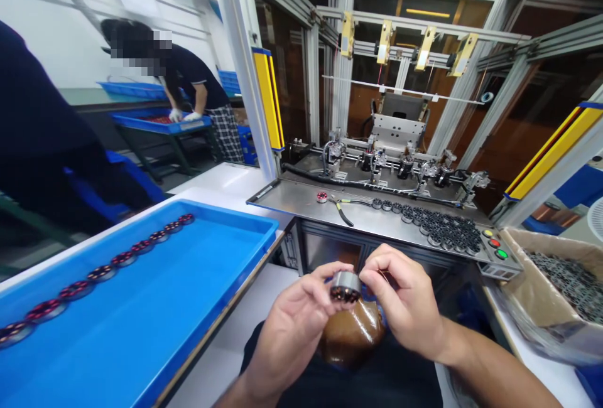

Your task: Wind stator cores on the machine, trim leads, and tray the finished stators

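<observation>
My left hand (299, 314) grips a wound motor stator (347, 281), a short silver cylinder with dark and copper-coloured windings on its lower face. It is held tilted above my lap. At its right edge my right hand (407, 301) is closed in a pinch, thumb against forefinger. Whatever lies between those fingertips, perhaps a thin wire, is too small to make out. Below both hands sits a brown, shiny, rounded object (351, 339), partly covered by them.
On the left, a blue tray (155, 295) bears a row of similar round parts. Ahead, the machine's metal shelf (301, 198) carries pliers (343, 212), one red-topped part (321, 197) and many dark rings (438, 226). A carton of parts (541, 307) stands right. A co-worker (188, 75) bends over another tray.
</observation>
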Motion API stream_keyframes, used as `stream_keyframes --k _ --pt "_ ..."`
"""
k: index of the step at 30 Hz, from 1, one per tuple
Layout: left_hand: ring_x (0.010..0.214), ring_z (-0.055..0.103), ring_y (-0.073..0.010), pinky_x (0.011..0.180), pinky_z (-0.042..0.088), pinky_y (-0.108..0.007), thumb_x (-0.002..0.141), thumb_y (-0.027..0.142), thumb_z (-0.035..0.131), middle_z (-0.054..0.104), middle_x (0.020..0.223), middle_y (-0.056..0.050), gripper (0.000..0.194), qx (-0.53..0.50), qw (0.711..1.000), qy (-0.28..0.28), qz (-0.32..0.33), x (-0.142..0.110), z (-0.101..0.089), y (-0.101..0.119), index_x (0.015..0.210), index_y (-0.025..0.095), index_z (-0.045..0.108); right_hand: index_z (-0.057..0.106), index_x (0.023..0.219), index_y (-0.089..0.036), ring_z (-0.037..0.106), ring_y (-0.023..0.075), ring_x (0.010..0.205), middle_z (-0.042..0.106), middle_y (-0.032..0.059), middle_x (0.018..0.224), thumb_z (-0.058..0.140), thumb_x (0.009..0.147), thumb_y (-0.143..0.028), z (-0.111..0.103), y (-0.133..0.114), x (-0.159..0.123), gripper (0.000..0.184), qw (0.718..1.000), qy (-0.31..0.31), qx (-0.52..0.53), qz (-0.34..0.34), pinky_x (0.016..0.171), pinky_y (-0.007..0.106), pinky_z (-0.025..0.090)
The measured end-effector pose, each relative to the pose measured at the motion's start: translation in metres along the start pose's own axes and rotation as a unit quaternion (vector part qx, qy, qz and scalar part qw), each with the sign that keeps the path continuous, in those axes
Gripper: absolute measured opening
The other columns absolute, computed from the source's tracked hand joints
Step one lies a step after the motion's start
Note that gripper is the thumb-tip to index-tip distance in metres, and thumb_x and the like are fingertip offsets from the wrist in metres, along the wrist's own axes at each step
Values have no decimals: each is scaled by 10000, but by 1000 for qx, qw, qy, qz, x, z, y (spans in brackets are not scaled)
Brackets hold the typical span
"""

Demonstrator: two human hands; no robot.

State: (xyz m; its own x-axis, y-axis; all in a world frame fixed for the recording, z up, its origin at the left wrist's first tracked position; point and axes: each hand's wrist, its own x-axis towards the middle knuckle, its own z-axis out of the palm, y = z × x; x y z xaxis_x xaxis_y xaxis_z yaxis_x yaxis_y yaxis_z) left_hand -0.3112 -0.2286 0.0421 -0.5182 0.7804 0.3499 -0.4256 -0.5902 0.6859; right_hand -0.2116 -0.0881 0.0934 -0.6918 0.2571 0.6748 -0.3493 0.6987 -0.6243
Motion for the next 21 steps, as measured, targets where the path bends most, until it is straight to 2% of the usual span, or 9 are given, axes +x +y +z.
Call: stream_keyframes --k 3,5,6,8,10,12,15,17,21 --pt "1180 639 -224 1024 500 -323 804 305 779 714 1172 -31 137 -24 999 4 26 0 1 2 898 235 708 593 772 -165 564 104 640 601 10 714 576 935 -138 -1 -3 3 165 999 -22 20 -16 600 211 467" --pt "1229 606 -238 1034 486 -324 778 404 791 704 1202 -49 322 -32 999 14 16 0 1 3 1036 241 690 598 797 -165 578 118 655 613 25 727 559 945 -141 -3 -3 4 156 997 -43 20 -65 607 224 490" --pt "1192 624 -234 1003 502 -311 779 468 775 703 1194 -69 414 -34 999 15 -9 0 1 2 1096 223 672 600 815 -165 584 127 662 620 34 731 548 953 -145 -5 -3 5 149 994 -55 13 -93 608 233 499" --pt "982 697 -202 867 548 -283 814 564 700 733 1041 -99 496 -33 995 -14 -96 -1 1 0 1103 163 648 601 852 -160 593 142 672 634 53 736 523 971 -157 -8 -3 5 143 987 -77 -6 -142 607 247 511" --pt "735 713 -167 677 549 -241 865 581 627 731 810 -75 467 -33 983 -61 -170 -3 0 -2 1025 142 622 598 863 -155 592 147 666 637 62 725 497 987 -167 -11 -3 6 160 981 -91 -23 -168 599 249 513" --pt "617 706 -151 566 508 -197 896 525 619 712 695 -39 386 -28 979 -77 -189 -5 0 -5 1017 162 573 598 863 -155 586 147 653 634 58 710 493 989 -163 -13 -4 5 164 978 -94 -44 -180 587 244 506" --pt "608 720 -143 539 501 -174 911 375 659 728 743 -15 290 -14 986 -43 -158 -6 -1 -9 1095 217 502 604 863 -156 586 145 649 636 51 710 519 969 -130 -13 -7 2 138 977 -78 -82 -179 582 239 496" --pt "618 725 -131 538 504 -168 896 286 688 732 828 -7 290 -26 991 -40 -124 -5 0 -12 1109 245 497 604 846 -161 585 138 639 628 43 712 527 957 -112 -11 -8 0 144 982 -61 -92 -153 580 233 493" --pt "872 727 -144 689 545 -207 802 225 788 693 1059 -23 250 -84 995 -43 -25 -5 3 -14 950 211 586 589 829 -178 587 121 594 608 21 690 524 952 -104 -7 -7 -2 157 989 -54 -77 -111 548 211 492"
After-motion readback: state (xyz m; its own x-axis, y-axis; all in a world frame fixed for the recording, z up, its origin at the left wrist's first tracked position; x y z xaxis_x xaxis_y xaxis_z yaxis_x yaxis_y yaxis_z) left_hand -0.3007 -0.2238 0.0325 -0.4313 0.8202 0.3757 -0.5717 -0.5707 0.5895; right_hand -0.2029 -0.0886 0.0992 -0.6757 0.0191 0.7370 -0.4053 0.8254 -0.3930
